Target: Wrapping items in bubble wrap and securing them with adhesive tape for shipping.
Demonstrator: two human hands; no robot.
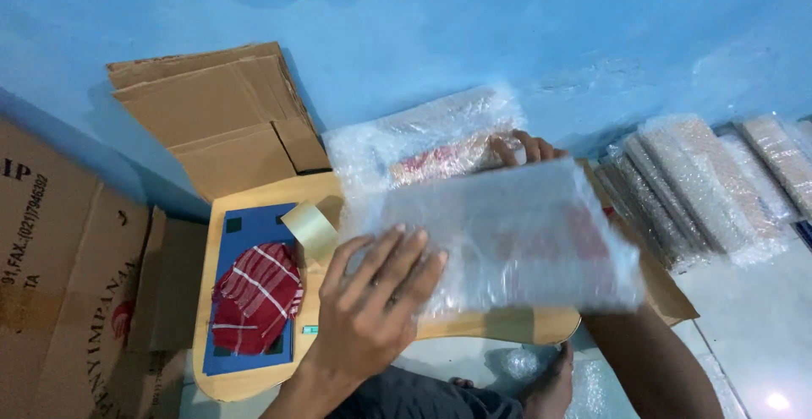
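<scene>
My left hand [372,296] lies flat, fingers spread, on the near left part of a sheet of bubble wrap [507,233] folded over a flat parcel on a low wooden table [254,195]. My right hand [529,147] reaches under and around the far edge of the parcel; only its fingertips show above the wrap, gripping it. A reddish patterned item [440,158] shows through the wrap at the far side. A roll of brown packing tape [311,229] leans just left of the parcel.
A red and white striped cloth [256,292] lies on a blue mat [245,241] at the table's left. Flattened cardboard [216,110] leans on the blue wall. Printed cartons [59,284] stand at left. Several bubble-wrapped bundles [702,186] lie on the floor at right.
</scene>
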